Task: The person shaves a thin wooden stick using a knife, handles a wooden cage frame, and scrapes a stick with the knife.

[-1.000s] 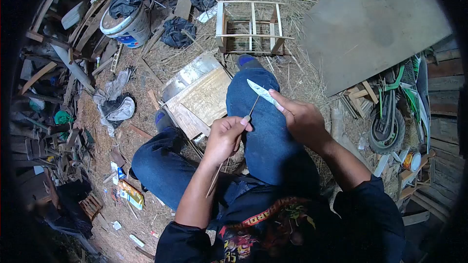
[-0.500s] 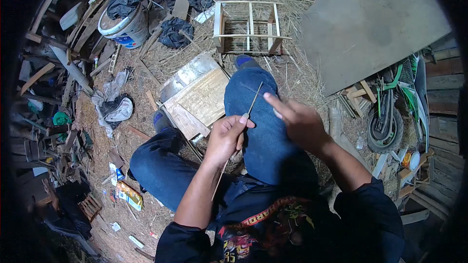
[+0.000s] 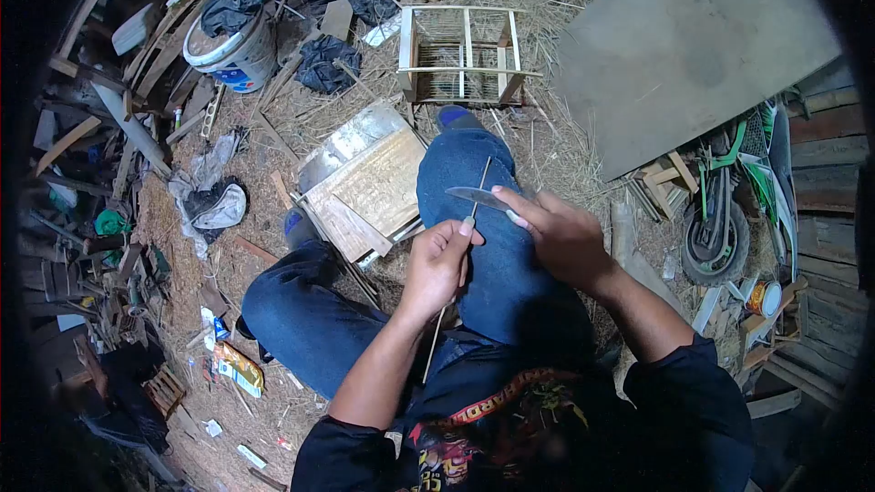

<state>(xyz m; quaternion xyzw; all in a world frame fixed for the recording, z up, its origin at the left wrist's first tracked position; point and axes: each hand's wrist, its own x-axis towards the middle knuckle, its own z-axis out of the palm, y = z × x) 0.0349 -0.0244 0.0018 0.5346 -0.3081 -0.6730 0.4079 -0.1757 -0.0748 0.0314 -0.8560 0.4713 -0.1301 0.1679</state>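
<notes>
My left hand [image 3: 437, 269] is closed around a thin wooden stick [image 3: 434, 344], thumb on top. The stick runs from near my lap up past my fingers, over my raised knee. In my right hand [image 3: 567, 239] is a knife [image 3: 476, 195], its forefinger stretched along the back of the blade. The blade points left and lies across the upper part of the stick, just above my left thumb. My right fingers hide the knife's handle.
Beyond my foot stands a slatted wooden frame [image 3: 463, 68]. Boards [image 3: 369, 184] lie between my legs. A bucket [image 3: 232, 53] is at the upper left, a large flat panel [image 3: 684, 55] at the upper right, and a small green bike [image 3: 725, 210] below it.
The knife blade has turned from nearly edge-on to showing its broad side, and sits lower on the stick. My left hand has shifted slightly right, and the stick stands a little steeper.
</notes>
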